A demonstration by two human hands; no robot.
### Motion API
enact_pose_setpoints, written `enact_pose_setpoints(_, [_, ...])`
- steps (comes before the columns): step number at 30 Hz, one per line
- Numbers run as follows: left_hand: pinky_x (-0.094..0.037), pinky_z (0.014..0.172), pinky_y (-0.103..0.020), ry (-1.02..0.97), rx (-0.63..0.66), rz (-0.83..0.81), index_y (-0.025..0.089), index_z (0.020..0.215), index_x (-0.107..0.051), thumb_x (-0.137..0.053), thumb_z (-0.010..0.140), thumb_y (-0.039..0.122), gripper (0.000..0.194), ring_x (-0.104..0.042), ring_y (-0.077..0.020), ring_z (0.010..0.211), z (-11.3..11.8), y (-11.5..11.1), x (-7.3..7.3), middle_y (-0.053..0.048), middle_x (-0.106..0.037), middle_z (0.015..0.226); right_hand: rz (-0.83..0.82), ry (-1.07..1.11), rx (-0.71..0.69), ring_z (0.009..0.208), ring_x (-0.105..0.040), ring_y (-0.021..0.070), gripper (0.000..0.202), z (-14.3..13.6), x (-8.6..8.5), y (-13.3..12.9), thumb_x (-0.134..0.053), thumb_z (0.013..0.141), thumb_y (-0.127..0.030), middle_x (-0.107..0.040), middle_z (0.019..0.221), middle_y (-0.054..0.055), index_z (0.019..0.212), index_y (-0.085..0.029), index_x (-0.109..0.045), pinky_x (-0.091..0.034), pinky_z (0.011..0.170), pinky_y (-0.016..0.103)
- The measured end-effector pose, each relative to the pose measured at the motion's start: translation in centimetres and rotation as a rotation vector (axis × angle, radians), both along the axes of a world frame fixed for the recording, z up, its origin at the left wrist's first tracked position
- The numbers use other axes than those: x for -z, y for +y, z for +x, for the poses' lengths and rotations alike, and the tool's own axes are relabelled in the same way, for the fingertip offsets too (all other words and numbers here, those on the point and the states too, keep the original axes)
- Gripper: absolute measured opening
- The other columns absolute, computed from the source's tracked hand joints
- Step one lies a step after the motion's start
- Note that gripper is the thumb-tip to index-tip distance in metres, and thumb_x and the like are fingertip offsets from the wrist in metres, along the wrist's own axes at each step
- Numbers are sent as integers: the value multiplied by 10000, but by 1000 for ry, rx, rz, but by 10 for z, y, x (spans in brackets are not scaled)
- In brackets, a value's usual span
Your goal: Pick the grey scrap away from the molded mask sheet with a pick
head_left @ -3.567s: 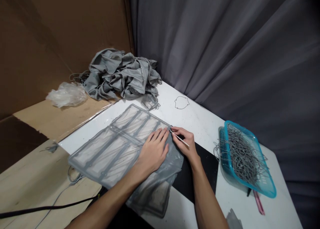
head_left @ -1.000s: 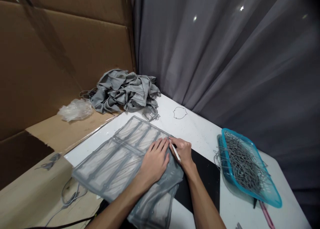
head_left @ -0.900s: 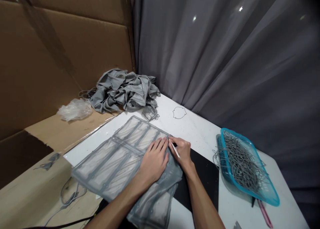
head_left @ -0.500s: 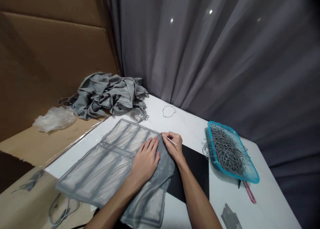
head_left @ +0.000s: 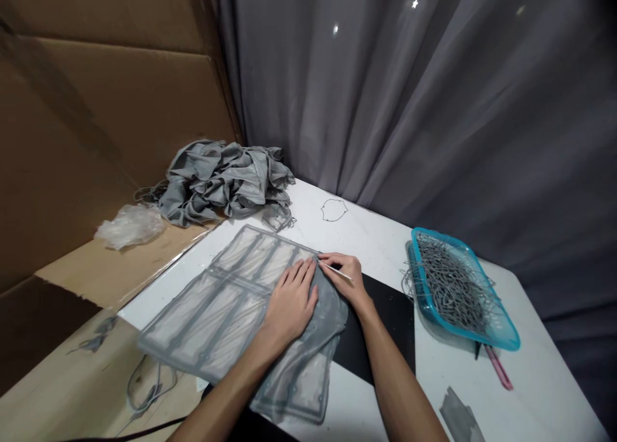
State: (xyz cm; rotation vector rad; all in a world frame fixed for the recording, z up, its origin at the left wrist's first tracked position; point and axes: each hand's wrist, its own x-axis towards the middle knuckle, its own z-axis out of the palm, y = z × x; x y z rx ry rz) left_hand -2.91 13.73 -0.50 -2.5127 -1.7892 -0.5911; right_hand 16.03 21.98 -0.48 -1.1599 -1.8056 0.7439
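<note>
A floppy grey rubber sheet (head_left: 190, 320) moulded with rows of rectangular frames lies across the table, its right part folded over in loose wrinkles. My left hand (head_left: 292, 300) rests flat on the sheet, fingers stretched out and held close together. Just right of those fingertips, my right hand (head_left: 348, 280) is closed around a thin white stick-like tool (head_left: 338, 271). The tool's exact kind cannot be made out. My right fingertips are at the sheet's far edge, and what they pinch there is hidden. A black mat (head_left: 393, 320) lies partly under the sheet.
A blue basket (head_left: 511, 339) of thin grey rubber loops stands at right, with a pink-handled tool (head_left: 499, 368) beside it. Crumpled grey sheets (head_left: 226, 178) and a clear plastic bag (head_left: 131, 227) lie at back left. One thin loop (head_left: 334, 220) lies near the curtain (head_left: 385, 108).
The whole view has shifted, so table things appear farther right. Both hands keep nearly the same places on the sheet, and the right still holds the thin tool.
</note>
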Motion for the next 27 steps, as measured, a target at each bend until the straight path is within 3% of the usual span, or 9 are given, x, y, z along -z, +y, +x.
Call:
enact_pose_setpoints(12, [-428, 1319, -502, -12, -4, -12, 141, 1687, -514, -441, 1164, 313, 556, -525, -303, 1603, 1, -1, -2, -112, -594, 1717, 260, -435, 26, 1017, -869, 276, 185, -7, 4, -5, -711, 1054, -257, -900, 1169, 47, 997, -301, -881, -635, 859, 318])
enact_pose_setpoints(18, [-427, 1319, -506, 4, -3, -6, 141, 1700, -500, -435, 1163, 305, 566, -526, -307, 1606, 2, -1, 0, -110, -593, 1717, 304, -545, 42, 913, -850, 264, 207, -16, 1, -9, -680, 1075, -241, -899, 1038, 108, 960, -247, -852, -585, 812, 293])
enact_pose_setpoints(21, [-419, 1328, -510, 15, -9, -12, 138, 1706, -495, -443, 1158, 304, 575, -515, -309, 1617, 3, -1, 1, -113, -573, 1734, 277, -441, 105, 897, -858, 262, 207, -20, 1, -9, -675, 1052, -250, -900, 1008, 99, 942, -247, -851, -595, 811, 289])
enact_pose_setpoints(27, [-421, 1330, -523, -2, -14, -26, 163, 1718, -488, -449, 1149, 305, 587, -511, -313, 1624, 4, -1, 2, -118, -570, 1736, 75, -8, 252, 916, -879, 306, 212, -16, 5, -1, -699, 970, -339, -905, 981, 77, 857, -248, -853, -664, 891, 375])
